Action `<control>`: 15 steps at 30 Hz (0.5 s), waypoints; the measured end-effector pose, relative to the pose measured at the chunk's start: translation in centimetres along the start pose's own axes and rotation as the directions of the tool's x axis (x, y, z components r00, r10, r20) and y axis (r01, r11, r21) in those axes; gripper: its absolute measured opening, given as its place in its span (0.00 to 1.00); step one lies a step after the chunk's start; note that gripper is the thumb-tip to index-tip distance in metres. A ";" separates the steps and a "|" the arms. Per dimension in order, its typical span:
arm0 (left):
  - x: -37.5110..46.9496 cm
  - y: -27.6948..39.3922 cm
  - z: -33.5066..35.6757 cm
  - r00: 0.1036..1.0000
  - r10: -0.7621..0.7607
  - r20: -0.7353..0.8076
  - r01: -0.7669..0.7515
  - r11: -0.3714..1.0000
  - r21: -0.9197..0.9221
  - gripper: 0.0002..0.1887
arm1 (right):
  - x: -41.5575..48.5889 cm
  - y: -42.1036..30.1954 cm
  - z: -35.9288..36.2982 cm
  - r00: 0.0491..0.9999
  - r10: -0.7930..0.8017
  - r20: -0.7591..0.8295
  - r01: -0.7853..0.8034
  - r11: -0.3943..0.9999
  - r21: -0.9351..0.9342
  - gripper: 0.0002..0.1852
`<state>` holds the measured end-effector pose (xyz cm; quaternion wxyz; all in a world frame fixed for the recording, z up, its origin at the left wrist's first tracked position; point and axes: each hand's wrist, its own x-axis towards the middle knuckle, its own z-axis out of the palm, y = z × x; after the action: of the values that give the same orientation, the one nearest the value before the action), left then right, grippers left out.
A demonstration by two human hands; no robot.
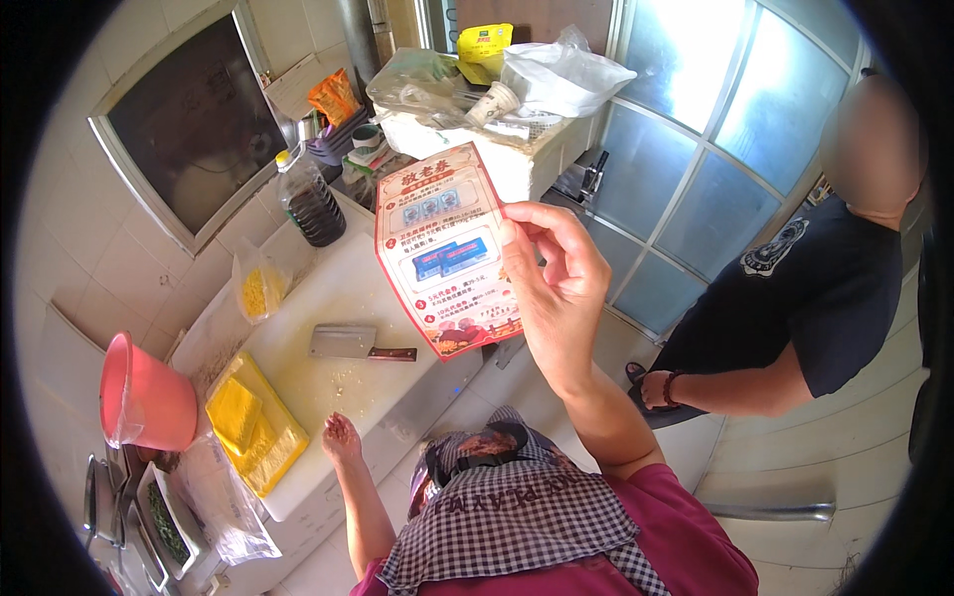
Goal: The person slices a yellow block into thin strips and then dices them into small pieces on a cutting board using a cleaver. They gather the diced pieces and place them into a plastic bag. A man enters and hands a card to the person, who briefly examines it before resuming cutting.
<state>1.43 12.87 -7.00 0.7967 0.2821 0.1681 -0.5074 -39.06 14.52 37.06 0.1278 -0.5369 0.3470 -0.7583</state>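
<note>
Raised in front of me, my right hand (560,287) pinches a printed red and cream leaflet (447,257) between thumb and fingers at its right edge. The leaflet bears writing and product pictures, and it is slightly bent. My left hand (343,438) is low at the near edge of the white cutting board (298,384). Its fingers are curled, and whether anything is inside them is hard to see. A cleaver (344,343) with a dark wooden handle lies flat on the board, beyond that hand. Left of the hand, yellow wrapped packets (257,428) lie on the board.
A pink bucket (149,395) and a metal tray of chopped greens (170,521) stand at left. Behind the board are a bag of yellow bits (262,290) and a jug of dark liquid (317,205). A person in dark clothes (797,313) stands at right, before glazed doors (656,197).
</note>
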 end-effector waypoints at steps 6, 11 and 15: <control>0.4 -0.2 -0.1 1.000 -0.003 0.013 0.004 1.000 -0.006 0.09 | 0.0 0.3 0.2 1.000 0.015 0.003 -0.015 1.000 0.010 0.10; 0.5 -0.4 0.1 1.000 -0.003 0.000 0.003 1.000 -0.013 0.09 | 0.1 0.5 0.3 1.000 0.021 -0.004 -0.021 0.999 0.031 0.09; 0.3 -0.5 0.3 0.999 -0.023 0.023 0.023 0.999 -0.037 0.09 | 0.2 0.7 0.4 1.000 0.012 0.003 -0.012 1.000 0.023 0.09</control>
<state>1.13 12.30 -7.11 0.7977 0.2597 0.1719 -0.5164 -38.96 13.71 36.81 0.1389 -0.5344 0.3413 -0.7607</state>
